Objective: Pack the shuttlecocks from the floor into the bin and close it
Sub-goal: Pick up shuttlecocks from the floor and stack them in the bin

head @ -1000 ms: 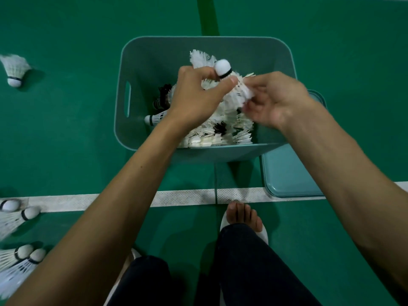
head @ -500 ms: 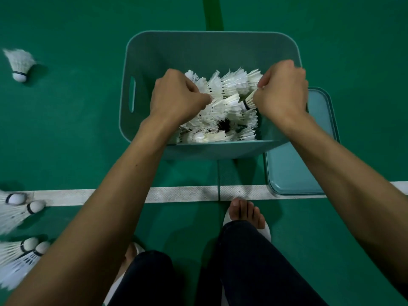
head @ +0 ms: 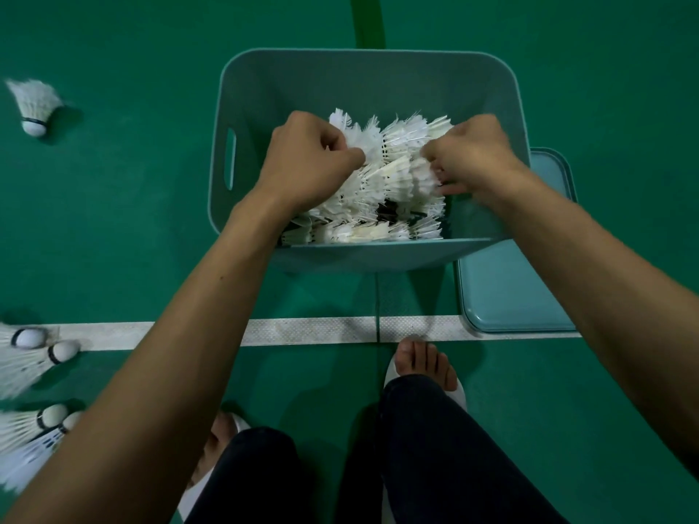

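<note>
- Bin (head: 340, 88), teal and uncovered, stands on the green floor (head: 113, 221) just beyond a white line (head: 321, 330). White shuttlecocks (head: 393, 172) are heaped inside it toward its near wall.
- Lid (head: 510, 289) lies flat on the floor at the bin's right side.
- Left hand (head: 306, 164), fingers curled, grips feathers at the heap's left.
- Right hand (head: 472, 153), fingers curled, grips feathers at the heap's right.
- Loose shuttlecocks (head: 26, 357) cluster at the left edge, with a lone shuttlecock (head: 34, 105) farther off.

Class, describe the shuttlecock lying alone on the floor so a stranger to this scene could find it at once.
Start at the teal bin on the green floor. Far to its left, at the view's edge, one shuttlecock lies with its cork toward the person. Unlike the shuttlecocks clustered by the white line, it lies alone.
</note>
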Demonstrator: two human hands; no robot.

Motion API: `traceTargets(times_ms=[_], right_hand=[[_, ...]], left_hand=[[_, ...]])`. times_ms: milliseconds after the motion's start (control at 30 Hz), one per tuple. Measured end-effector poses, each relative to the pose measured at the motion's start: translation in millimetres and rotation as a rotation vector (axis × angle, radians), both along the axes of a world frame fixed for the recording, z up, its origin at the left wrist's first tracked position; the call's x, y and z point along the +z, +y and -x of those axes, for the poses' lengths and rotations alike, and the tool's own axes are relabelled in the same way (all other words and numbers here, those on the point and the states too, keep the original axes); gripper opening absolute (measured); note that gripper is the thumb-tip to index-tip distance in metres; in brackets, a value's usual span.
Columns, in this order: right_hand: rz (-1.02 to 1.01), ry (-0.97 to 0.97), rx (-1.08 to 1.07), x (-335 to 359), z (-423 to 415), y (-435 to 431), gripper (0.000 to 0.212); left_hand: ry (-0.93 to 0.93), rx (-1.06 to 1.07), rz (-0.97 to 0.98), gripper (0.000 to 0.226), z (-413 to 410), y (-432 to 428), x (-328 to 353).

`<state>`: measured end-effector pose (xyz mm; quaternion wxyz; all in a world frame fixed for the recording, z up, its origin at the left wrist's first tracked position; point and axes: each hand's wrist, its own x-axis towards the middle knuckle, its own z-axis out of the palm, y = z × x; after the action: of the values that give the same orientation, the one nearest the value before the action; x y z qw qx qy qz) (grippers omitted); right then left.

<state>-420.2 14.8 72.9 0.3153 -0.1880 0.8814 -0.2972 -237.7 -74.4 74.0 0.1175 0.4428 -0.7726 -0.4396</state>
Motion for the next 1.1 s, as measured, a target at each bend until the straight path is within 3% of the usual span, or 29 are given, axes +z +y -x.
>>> traceTargets(times_ms=[67, 200, 333, 500, 567, 633, 700, 767, 867, 933, 1033, 1100], right_hand=[[0.059, 0.265, 0.1, 12, -1, 6, 0.009], [0.299, 0.114, 0.362, 42, -20, 1, 0.012], [0.304, 0.295, 0.612, 53, -29, -4, 0.008], [0.161, 0.552, 0.623, 53, -16, 2, 0.011], [0.057, 0.685, 0.512, 56, -6, 9, 0.01], [-0.055, 0.752, 0.413, 59, -1, 16, 0.004], [-0.179, 0.786, 0.359, 60, -5, 19, 0.018], [-0.276, 0.783, 0.367, 57, -10, 16, 0.035], [-0.394, 0.722, 0.405, 43, -14, 10, 0.045], [-0.396, 0.674, 0.412, 33, -13, 8, 0.034], [-0.371, 0.454, 0.337, 21, -6, 5, 0.006], [-0.321, 0.219, 0.217, 11, 0, 4, 0.014]], left_hand=[[0.027, -0.064, -0.024, 0.031, 0, -2, 3], [0.104, -0.172, -0.095, 0.033, 5, -8, 14], [0.148, -0.179, -0.147, 0.027, 8, -10, 25], [0.179, -0.128, -0.17, 0.026, 0, -18, 22], [0.007, -0.106, 0.016, 0.022, -3, -21, 21], [-0.282, -0.179, 0.204, 0.022, -7, -27, 19], [-0.552, -0.29, 0.192, 0.019, -11, -30, 19], [-0.733, -0.344, 0.134, 0.028, -11, -27, 17], [-0.781, -0.333, 0.17, 0.03, -8, -21, 4], [-0.777, -0.314, 0.185, 0.046, -6, -21, -7], [-0.762, -0.306, 0.223, 0.051, -6, -26, -22], [-0.748, -0.309, 0.215, 0.049, -7, -29, -28]])
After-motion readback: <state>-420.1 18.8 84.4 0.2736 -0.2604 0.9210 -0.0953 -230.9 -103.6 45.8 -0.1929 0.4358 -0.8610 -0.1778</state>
